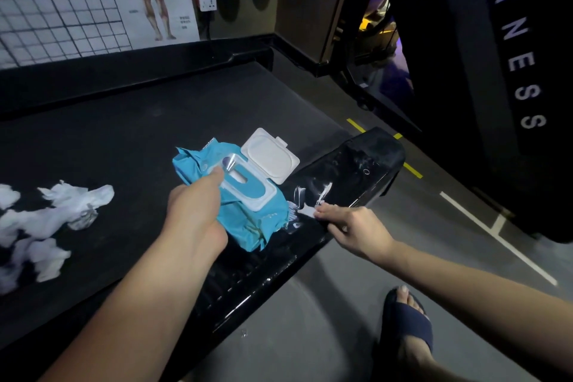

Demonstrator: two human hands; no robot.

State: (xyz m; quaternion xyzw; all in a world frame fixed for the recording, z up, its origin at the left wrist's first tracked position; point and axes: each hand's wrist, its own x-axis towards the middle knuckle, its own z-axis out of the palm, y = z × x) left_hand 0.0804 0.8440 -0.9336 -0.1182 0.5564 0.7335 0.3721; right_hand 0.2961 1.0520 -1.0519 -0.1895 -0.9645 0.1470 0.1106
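Your left hand [192, 214] grips the wipes pack [248, 220] mid-frame, steadying it; your right hand [359, 229] touches a wipe [305, 211], pinch unclear.

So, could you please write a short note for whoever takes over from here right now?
Left hand grips the blue wipes pack, lid flipped open, thumb at the opening; no wipe drawn out yet.
Right hand rests on the glossy black side rail, fingertips at a white patch; whether it pinches a wipe is unclear.
Done: several used wipes lie crumpled on the belt.
Left: pull a fresh wipe, probably wipe the rail's white smears.
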